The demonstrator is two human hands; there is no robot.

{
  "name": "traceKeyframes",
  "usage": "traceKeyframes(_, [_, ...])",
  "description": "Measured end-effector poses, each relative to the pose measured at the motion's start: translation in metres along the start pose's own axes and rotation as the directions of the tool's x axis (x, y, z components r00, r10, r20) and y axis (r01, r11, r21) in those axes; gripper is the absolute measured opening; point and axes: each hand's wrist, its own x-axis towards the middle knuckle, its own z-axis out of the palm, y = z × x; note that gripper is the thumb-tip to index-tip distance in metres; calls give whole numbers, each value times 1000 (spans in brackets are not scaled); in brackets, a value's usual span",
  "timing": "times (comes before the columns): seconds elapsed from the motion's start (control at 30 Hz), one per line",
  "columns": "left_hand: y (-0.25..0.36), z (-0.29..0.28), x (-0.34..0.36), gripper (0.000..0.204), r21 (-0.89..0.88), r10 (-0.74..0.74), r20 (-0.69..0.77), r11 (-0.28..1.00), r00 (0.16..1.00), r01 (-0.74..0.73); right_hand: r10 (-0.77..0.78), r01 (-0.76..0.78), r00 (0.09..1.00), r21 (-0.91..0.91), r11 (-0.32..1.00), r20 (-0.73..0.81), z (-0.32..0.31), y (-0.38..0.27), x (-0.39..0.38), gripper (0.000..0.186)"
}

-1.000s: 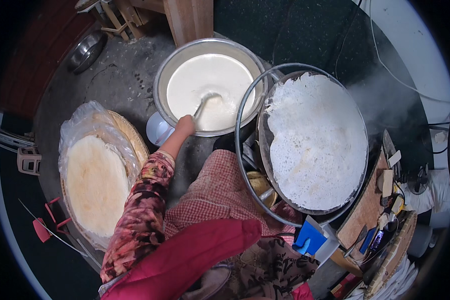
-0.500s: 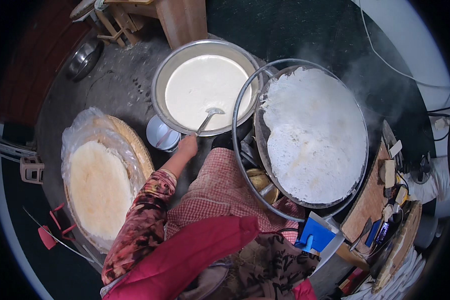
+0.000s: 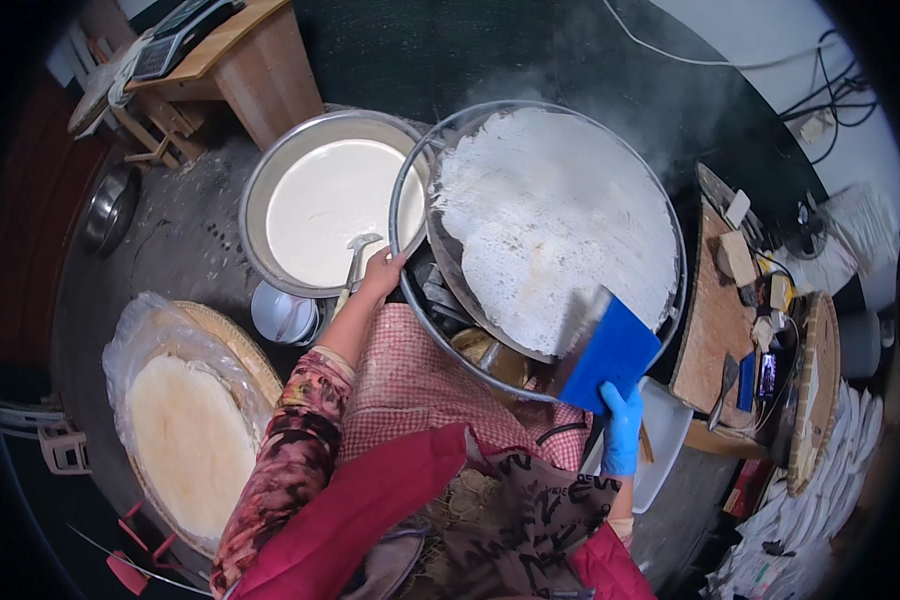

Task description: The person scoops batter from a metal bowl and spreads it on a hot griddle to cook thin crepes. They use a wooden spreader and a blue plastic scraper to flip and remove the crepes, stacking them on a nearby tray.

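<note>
A round griddle (image 3: 452,270) carries a wide, thin white sheet of batter (image 3: 560,210), with steam rising above it. Around the griddle runs a metal ring (image 3: 402,190), and my bare left hand (image 3: 381,272) is closed on its left side. My right hand (image 3: 621,425), in a blue glove, grips a flat blue scraper (image 3: 610,352) over the griddle's near right edge. To the left, a large metal basin (image 3: 255,225) holds white batter (image 3: 330,195). A ladle (image 3: 358,250) rests in it, its handle over the basin's near rim, partly behind my left hand.
A small white bucket (image 3: 282,312) stands below the basin. Finished pale flatbreads (image 3: 190,440) lie on a round woven tray (image 3: 232,335) with plastic sheeting at left. A board (image 3: 710,340) with tools is at right, beside a white plastic tub (image 3: 667,440). A wooden desk (image 3: 260,90) stands behind.
My left hand has let go of the ladle and moved right onto the metal ring. My right hand has come into view, lifting the blue scraper over the griddle's edge. The view has shifted right.
</note>
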Motion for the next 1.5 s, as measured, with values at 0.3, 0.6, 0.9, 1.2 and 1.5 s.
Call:
traceKeyframes(0.3, [-12,21,-33,17,-232,-125,36,964,992,130,-385,728,680,-634,259,624,105,-9,-7,37])
traceKeyframes(0.6, [-79,101,-153,11,-259,-185,228,935,956,243,-255,780,608,-626,12,752,145,21,15,34])
traceKeyframes(0.9, [-31,45,-70,19,-439,-73,8,896,997,69,-326,760,616,-650,6,717,161,25,63,38])
traceKeyframes(1.2, [-77,98,-141,17,-392,-169,143,895,975,213,-352,779,572,-625,-52,741,190,25,69,36])
traceKeyframes(1.5, [-48,54,-87,24,-295,-242,128,917,962,270,-264,760,633,-649,31,728,220,25,74,33])
